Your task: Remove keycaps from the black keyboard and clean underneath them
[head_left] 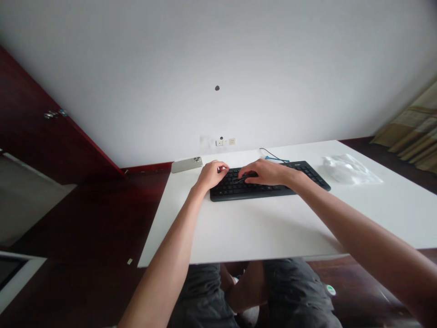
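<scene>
A black keyboard point(251, 190) lies on the white table in front of me. At its far left corner, my left hand point(212, 174) is curled with thumb and forefinger close together, closed on the keyboard's edge. My right hand point(264, 172) reaches over the middle of the keys, its fingers bent round a small black tool with a thin wire end point(239, 180), which looks like a keycap puller. The wire end is down at the keys on the left half. The palm and fingers hide most of the tool.
Left of the keyboard lies a grey phone point(187, 165), and behind it a thin blue object point(276, 159) beside a black cable point(269, 152). A crumpled clear plastic bag point(350, 168) rests on the white table point(239, 232) to the right. Wall sockets point(226, 142) sit beyond.
</scene>
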Tool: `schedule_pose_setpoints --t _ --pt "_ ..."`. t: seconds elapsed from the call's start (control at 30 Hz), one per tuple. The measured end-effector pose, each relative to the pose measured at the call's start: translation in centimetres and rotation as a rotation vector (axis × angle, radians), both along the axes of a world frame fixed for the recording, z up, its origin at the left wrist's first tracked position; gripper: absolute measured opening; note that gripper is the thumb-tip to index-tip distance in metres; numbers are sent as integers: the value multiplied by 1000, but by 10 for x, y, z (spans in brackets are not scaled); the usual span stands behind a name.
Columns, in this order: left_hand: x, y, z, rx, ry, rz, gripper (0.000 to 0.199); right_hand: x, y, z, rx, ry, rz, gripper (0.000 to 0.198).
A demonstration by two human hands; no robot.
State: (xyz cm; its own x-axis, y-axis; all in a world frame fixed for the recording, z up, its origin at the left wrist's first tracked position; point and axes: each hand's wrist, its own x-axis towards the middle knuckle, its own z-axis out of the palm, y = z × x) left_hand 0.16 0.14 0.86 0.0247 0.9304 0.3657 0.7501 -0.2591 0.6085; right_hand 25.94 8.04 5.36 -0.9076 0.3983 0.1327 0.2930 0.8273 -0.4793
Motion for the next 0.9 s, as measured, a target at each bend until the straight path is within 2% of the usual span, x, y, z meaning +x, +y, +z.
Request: schedule_pose_setpoints --t 0.1,0.27,0.37,0.47,0.53,0.6,0.67,0.73,0.8,0.9 --pt "3 -1 6 -59 -192 -134 29 -5 13 -2 35 20 -2 35" --pt "10 -6 11 -178 -181 -216 30 1 5 -13 -12 87 -42 34" --pt "10 -6 8 -254 -219 -257 21 8 4 -12 -70 82 -156 34" --pt "5 -4 5 -255 -313 -234 21 15 13 -7 -143 73 -298 40" --pt "3 -2 4 -246 -386 -205 23 17 21 -4 -276 177 -410 45" --pt "6 -2 5 -242 -456 -176 22 15 24 -6 -502 418 -483 47" --pt "14 -4 6 -223 -513 -132 22 9 21 -13 -751 644 -469 48" --pt "25 -9 7 -212 -526 -119 22 0 13 -23 -927 726 -412 48" --pt "32 -17 7 -191 -494 -139 23 -9 3 -33 -1013 688 -355 48" --pt "29 -30 8 -152 -362 -170 25 -16 -6 -40 -1034 623 -289 48"
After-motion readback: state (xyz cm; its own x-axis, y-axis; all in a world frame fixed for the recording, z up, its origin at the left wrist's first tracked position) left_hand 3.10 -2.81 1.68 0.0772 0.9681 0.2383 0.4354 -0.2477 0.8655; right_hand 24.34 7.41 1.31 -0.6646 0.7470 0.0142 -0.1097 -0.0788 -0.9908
